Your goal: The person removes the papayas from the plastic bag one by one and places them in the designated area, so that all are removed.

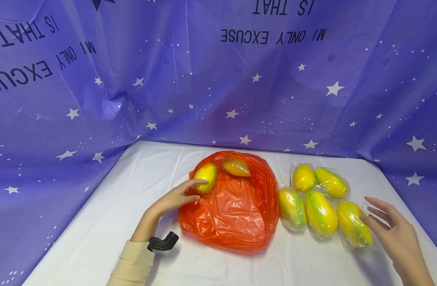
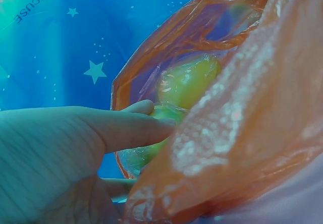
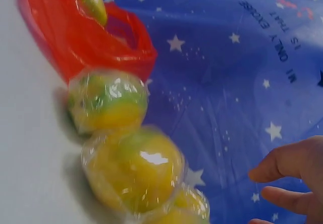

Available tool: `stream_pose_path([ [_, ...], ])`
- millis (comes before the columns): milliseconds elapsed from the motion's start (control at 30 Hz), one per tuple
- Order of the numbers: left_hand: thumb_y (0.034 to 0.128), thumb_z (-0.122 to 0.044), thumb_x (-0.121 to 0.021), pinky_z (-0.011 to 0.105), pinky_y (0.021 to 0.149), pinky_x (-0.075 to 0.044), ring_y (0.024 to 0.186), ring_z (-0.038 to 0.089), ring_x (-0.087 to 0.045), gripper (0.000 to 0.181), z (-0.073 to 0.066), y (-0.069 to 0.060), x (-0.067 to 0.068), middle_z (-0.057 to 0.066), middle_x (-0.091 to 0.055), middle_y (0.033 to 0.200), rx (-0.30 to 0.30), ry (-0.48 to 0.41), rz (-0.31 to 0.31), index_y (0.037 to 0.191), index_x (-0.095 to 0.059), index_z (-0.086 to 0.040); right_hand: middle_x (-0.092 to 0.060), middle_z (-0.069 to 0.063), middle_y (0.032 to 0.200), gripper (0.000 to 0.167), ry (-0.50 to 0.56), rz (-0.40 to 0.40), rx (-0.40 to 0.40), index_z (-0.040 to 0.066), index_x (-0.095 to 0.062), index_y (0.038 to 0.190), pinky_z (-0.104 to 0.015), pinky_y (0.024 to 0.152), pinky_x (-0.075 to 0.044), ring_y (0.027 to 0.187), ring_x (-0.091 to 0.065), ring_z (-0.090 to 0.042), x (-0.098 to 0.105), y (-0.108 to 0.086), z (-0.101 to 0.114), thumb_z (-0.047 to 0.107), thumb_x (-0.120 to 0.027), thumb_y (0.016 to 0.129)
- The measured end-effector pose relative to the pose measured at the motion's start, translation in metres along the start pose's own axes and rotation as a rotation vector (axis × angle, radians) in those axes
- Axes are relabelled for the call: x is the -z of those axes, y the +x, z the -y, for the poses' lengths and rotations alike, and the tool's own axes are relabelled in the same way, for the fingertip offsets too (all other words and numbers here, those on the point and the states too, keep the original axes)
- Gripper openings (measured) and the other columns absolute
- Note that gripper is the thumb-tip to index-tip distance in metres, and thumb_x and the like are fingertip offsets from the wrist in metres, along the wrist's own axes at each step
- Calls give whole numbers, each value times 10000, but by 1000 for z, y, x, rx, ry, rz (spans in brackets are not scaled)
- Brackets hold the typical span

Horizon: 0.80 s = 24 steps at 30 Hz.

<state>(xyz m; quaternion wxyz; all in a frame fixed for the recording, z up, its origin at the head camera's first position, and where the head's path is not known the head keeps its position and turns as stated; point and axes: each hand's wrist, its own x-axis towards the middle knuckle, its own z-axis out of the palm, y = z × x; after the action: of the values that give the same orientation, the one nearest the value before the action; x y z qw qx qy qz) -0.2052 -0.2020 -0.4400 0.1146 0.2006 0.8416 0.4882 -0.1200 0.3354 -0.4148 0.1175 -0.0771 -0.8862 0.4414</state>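
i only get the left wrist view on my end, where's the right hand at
Observer: The head view shows the right hand well to the right of the red bag, next to the rightmost wrapped fruit.
Operator: ok is it holding anything
Observer: No, it grips nothing; whether its thumb touches that fruit, I can't tell.
Operator: and how many fruits are outside the bag
Observer: Five wrapped fruits lie outside it on the white tabletop.
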Motion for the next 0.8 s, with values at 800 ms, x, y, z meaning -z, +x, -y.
stream_pose_path([
  [800,931,-83,-629,559,1083,-264,1329,294,-372,493,0,1,0,37,-491,1396,-1,8,0,1396,-501,-189,-560,-59,1233,442,177,243,282,22,-513,1322,-118,809,-474,1055,-593,-78,-77,15,75,97,-671,916],
])
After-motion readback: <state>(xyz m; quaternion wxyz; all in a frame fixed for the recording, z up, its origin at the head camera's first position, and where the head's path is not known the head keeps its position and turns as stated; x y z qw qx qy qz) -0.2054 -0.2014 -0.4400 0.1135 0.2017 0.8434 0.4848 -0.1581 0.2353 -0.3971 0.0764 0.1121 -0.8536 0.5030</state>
